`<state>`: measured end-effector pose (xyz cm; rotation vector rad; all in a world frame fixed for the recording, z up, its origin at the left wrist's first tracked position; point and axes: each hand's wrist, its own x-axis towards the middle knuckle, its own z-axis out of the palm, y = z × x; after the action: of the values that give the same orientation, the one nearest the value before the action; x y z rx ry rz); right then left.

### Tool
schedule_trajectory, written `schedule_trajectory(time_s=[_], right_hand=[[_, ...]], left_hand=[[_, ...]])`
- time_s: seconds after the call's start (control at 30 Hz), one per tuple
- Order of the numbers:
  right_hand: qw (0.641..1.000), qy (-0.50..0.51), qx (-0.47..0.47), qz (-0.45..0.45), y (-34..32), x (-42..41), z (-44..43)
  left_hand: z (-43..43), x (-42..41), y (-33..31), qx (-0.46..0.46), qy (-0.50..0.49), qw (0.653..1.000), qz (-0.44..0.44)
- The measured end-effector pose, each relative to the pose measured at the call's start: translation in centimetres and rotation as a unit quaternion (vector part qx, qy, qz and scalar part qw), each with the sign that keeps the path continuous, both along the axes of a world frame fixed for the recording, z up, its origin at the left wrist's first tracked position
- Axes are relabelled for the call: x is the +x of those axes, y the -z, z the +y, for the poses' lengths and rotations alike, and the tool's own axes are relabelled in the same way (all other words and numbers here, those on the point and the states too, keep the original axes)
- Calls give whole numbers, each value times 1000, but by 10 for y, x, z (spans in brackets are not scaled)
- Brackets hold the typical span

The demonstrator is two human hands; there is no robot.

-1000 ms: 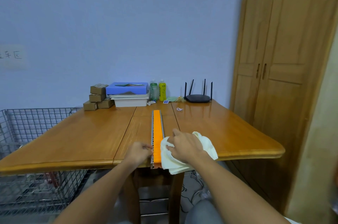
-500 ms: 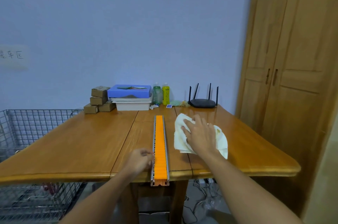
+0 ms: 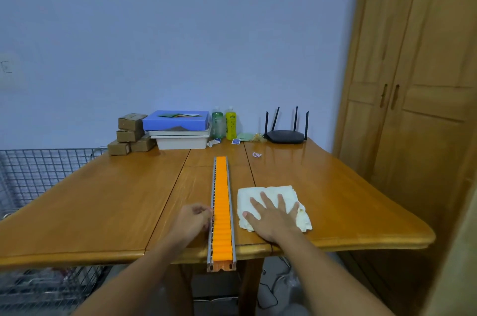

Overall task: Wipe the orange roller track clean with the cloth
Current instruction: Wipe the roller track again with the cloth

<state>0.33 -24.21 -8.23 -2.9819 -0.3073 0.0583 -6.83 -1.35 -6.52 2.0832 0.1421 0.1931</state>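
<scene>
The orange roller track (image 3: 221,194) lies lengthwise down the middle of the wooden table (image 3: 108,202), its near end jutting past the front edge. A cream cloth (image 3: 268,193) lies flat on the table just right of the track. My right hand (image 3: 275,215) presses on the cloth with fingers spread and straight. My left hand (image 3: 192,221) sits against the track's left metal rail, fingers curled and touching the rail near its front part.
Along the wall stand several cardboard boxes (image 3: 129,133), a blue box on white trays (image 3: 179,129), two bottles (image 3: 224,123) and a black router (image 3: 285,135). A wire cage cart (image 3: 31,173) stands left of the table. A wooden wardrobe (image 3: 413,109) fills the right.
My right hand lifted the cloth off the track's near end, carried it rightward, and now presses it flat on the table beside the track. My left hand stayed at the rail.
</scene>
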Motion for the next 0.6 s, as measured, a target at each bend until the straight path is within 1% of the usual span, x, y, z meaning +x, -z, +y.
schedule_trajectory(time_s=[0.3, 0.47, 0.5, 0.6], right_hand=[[1000, -17, -8, -6, 2, 9, -9], [1000, -15, -20, 14, -12, 20, -11], [1000, -12, -18, -2, -15, 24, -10], [994, 2, 32, -102, -26, 32, -4]], left_hand=[[14, 10, -3, -20, -4, 1000, -2], [20, 23, -7, -21, -9, 1000, 10], [21, 27, -8, -17, -13, 1000, 12], [19, 46, -8, 0, -15, 1000, 21]])
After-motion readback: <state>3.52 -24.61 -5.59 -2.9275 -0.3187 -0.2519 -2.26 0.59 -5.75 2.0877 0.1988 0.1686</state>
